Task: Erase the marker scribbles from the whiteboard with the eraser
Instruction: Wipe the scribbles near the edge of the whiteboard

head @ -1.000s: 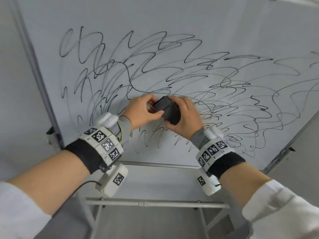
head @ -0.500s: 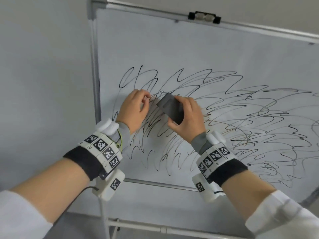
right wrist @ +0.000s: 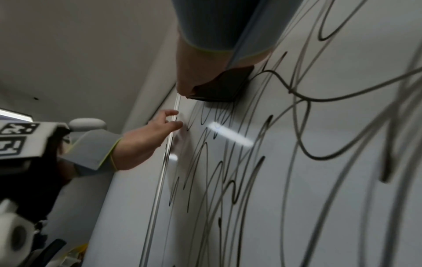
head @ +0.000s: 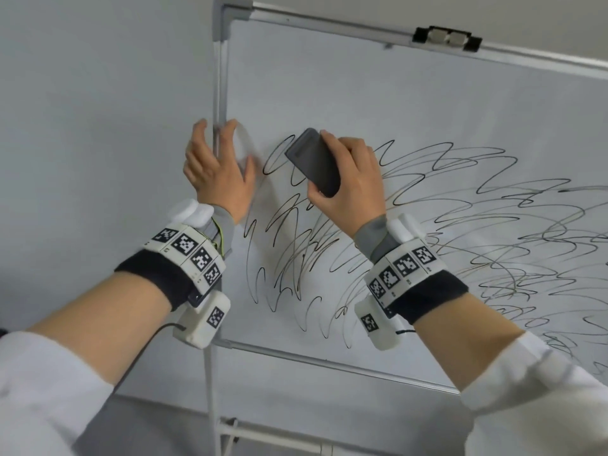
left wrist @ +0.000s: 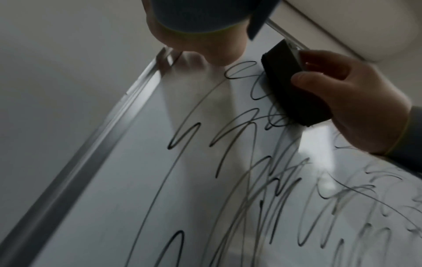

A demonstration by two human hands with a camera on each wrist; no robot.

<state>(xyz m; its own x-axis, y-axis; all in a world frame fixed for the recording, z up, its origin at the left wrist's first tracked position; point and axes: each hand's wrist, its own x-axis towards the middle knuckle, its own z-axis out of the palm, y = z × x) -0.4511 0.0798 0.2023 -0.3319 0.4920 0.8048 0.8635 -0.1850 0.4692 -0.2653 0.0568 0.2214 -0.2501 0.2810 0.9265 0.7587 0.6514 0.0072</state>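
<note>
The whiteboard [head: 362, 93] stands upright, and black marker scribbles [head: 444, 209] cover its middle and right. My right hand [head: 345, 169] grips a dark grey eraser [head: 312, 162] and holds it flat against the board at the upper left end of the scribbles. In the wrist views the eraser [left wrist: 294, 90] [right wrist: 221, 86] lies on the ink lines. My left hand [head: 217, 159] is at the board's left frame [head: 219, 93], blurred. Its fingers [right wrist: 171, 119] are spread and touch the frame's edge, and it holds nothing.
A black and silver clip [head: 445, 39] sits on the board's top rail. Below the bottom rail [head: 329, 362] run the stand's upright [head: 210, 390] and a crossbar [head: 279, 436]. A plain grey wall [head: 98, 126] lies left of the board.
My left hand let go of the eraser and moved left to the board's frame. My right hand carried the eraser up and left onto the scribbles' top left end. The head view swung toward that corner.
</note>
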